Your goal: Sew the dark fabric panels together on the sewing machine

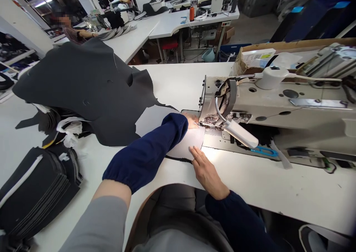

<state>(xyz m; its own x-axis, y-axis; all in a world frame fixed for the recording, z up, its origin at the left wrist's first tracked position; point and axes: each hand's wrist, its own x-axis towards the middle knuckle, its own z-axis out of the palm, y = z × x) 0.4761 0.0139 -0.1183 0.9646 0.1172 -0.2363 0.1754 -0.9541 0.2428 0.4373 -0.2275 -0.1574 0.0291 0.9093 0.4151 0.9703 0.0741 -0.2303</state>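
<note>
Navy-sleeved left arm [147, 155] extends forward, hands [206, 173] on pale fabric [189, 140]

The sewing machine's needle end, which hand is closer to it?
Left. The left hand is right beside the needle end; the right hand is farther off, its fingers resting on the pale fabric.

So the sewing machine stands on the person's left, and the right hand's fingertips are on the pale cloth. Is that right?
Not quite. The head view shows the sewing machine on the person's right, not the left. The rest holds: the right hand has its fingertips on the pale cloth.
</note>
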